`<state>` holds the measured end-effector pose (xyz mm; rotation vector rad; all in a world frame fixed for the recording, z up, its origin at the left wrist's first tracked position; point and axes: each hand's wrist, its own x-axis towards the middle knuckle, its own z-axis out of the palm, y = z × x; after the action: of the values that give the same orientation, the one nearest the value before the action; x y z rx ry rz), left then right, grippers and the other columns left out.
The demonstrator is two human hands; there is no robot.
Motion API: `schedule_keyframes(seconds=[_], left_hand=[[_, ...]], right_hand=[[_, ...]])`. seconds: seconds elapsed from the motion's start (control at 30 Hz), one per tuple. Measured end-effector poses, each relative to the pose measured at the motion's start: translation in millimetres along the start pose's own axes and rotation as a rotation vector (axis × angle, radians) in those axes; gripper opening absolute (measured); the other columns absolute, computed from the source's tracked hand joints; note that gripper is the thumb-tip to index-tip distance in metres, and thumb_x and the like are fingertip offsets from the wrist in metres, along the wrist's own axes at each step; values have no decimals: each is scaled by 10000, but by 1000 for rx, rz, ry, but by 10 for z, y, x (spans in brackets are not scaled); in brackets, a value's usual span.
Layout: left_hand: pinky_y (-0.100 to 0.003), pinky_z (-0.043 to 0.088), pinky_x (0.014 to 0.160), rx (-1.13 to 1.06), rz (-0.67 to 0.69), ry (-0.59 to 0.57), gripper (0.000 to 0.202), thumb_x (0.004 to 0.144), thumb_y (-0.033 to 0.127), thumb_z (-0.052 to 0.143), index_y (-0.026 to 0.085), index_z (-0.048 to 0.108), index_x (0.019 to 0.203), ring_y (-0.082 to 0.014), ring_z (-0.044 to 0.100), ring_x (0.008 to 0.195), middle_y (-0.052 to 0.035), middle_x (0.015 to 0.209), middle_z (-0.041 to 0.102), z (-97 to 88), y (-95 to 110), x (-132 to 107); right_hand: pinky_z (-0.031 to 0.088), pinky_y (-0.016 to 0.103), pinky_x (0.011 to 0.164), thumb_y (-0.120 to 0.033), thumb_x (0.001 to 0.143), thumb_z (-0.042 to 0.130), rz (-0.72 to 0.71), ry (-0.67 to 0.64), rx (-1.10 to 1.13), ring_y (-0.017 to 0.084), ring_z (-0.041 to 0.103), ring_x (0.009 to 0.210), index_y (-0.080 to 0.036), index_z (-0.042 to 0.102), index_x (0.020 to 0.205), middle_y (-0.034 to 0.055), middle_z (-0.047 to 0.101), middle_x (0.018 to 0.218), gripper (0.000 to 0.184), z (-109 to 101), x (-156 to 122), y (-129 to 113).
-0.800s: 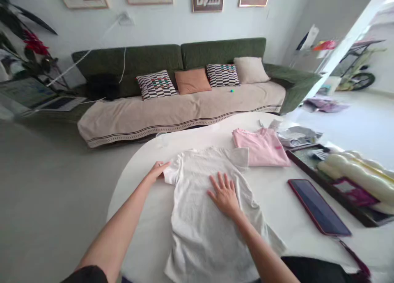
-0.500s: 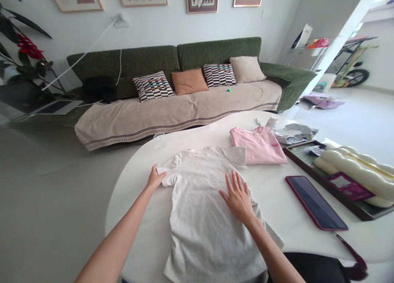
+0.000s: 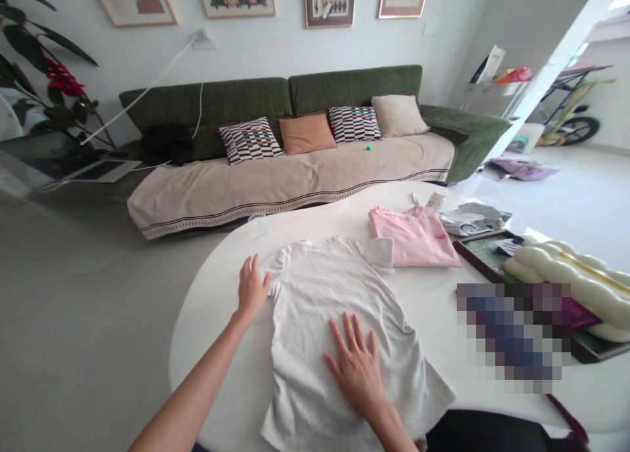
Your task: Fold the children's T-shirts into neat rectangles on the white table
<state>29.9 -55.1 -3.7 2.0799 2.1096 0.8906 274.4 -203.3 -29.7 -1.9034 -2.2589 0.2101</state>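
A white short-sleeved T-shirt lies spread flat on a round white table, its collar end away from me. My right hand rests palm down on the lower middle of the shirt, fingers spread. My left hand stands at the shirt's left sleeve, its fingers apart and its edge against the cloth. It holds nothing. A folded pink T-shirt lies on the table beyond the white shirt, with its near corner close to the white shirt's right sleeve.
A dark tray holding a pale wavy cushion sits at the table's right side. A pixelated patch hides a flat object. Crumpled packaging and a glass stand farther back. A green sofa lies beyond the table.
My right hand has slid down the shirt toward me. My left hand has released the sleeve edge and opened, with its fingers now pointing up.
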Motion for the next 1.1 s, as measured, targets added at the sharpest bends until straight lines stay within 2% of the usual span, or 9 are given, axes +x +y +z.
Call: schedule_keyframes(seconds=[0.1,0.17,0.43,0.6,0.7,0.8,0.9,1.0,1.1], left_hand=[[-444,257,1035,84,358,-213,540,862,405,380,179,304,1347,-269,176,1324,-126,1434,238,81,245,-347],[-497,222,1031,142,449,-400,571,851,496,359,249,290,1361,-285,150,1329,-83,1453,214,177,348,-484],[-541,132,1030,230,366,-461,598,837,574,320,329,229,1376,-280,121,1336,-57,1465,179,353,419,-253],[-552,136,1027,194,413,-493,620,817,582,361,338,234,1372,-299,121,1333,-49,1468,169,248,320,-434],[-458,225,1040,84,430,-533,625,788,517,467,288,317,1350,-267,226,1309,-67,1435,268,165,183,-350],[-326,292,1026,-6,229,-364,495,803,356,483,199,444,1271,-203,345,1254,-92,1346,408,102,15,-28],[-308,313,1003,11,-70,-233,410,764,290,531,168,535,1156,-227,392,1220,-109,1257,498,64,-179,304],[-332,353,951,23,-214,-266,367,708,283,586,132,585,1043,-278,466,1147,-147,1148,569,36,-352,480],[-336,411,858,-10,-318,-338,335,647,271,635,124,609,947,-300,541,1046,-150,1041,621,4,-434,550]], right_hand=[[118,574,1006,-544,866,255,5,-13,23,280,21,1342,-279,174,1395,67,91,1471,598,64,-30,-8],[118,567,1007,-558,862,248,-7,-17,28,274,23,1343,-287,174,1394,64,90,1472,601,55,30,39],[103,557,1011,-535,872,257,20,-57,18,273,46,1342,-268,200,1392,83,120,1469,588,-83,380,67],[128,562,1003,-499,851,362,7,-68,86,304,55,1337,-259,205,1393,115,112,1469,614,-160,147,-45],[247,497,983,-455,797,494,-64,-72,209,313,232,1284,-214,304,1355,157,262,1409,637,-269,-73,-339],[405,404,841,-454,705,612,-208,-123,338,272,477,1039,-217,520,1128,113,508,1151,494,-273,-265,-773],[437,434,738,-466,563,717,-290,-215,315,286,513,903,-213,560,1010,100,549,1009,537,-94,-398,-1115],[434,462,712,-399,515,746,-287,-209,240,294,514,875,-209,552,1006,114,558,990,561,144,-453,-1252],[444,440,658,-374,580,685,-300,-143,216,277,530,808,-208,554,921,106,578,910,401,322,-449,-1286]])
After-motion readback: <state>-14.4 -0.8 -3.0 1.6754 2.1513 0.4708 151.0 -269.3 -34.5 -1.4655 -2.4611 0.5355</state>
